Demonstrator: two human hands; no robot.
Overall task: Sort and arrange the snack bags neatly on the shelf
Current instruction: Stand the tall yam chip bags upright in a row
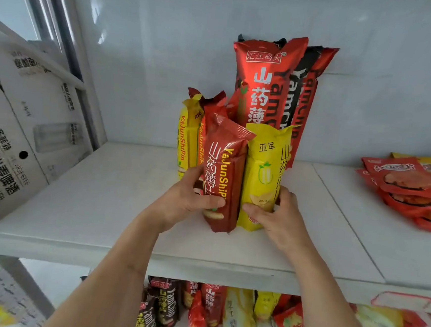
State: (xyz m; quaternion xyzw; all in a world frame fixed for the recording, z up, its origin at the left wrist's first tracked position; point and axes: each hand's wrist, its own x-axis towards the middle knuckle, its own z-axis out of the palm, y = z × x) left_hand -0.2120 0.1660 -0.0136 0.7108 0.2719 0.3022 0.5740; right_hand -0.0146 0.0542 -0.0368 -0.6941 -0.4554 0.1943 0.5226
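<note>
Red and yellow foil everywhere on this white shelf (228, 252). The left hand (188, 197) grips a dark red snack bag (222, 179), thumb across the front, and the bag stands upright near the middle of the shelf. Down its side it reads "YaJunShiPin", with white Chinese characters next to that. Touching it on the right is a yellow snack bag (262, 172), upright too, held low down by the right hand (277, 219) with fingers curled round its right edge — the print on it reads 亚军 plus more characters I can only partly read.

Just behind on the left stand two more slim bags (189, 138), one yellow and one red-orange, both showing "YaJunShiPin". Further back against the wall are the tall bags (274, 85), red and black, marked "YamChip" with 山药薄 on the front one; their lower halves are hidden by the nearer bags.

Far right on the shelf there's a pile of flat red pouches (411, 189), cut off by the edge, writing too blurry. On the left, white cartons (18, 132) lean with Chinese print. The lower shelf (223, 313) holds a jumble of similar bags — mostly blurred.
</note>
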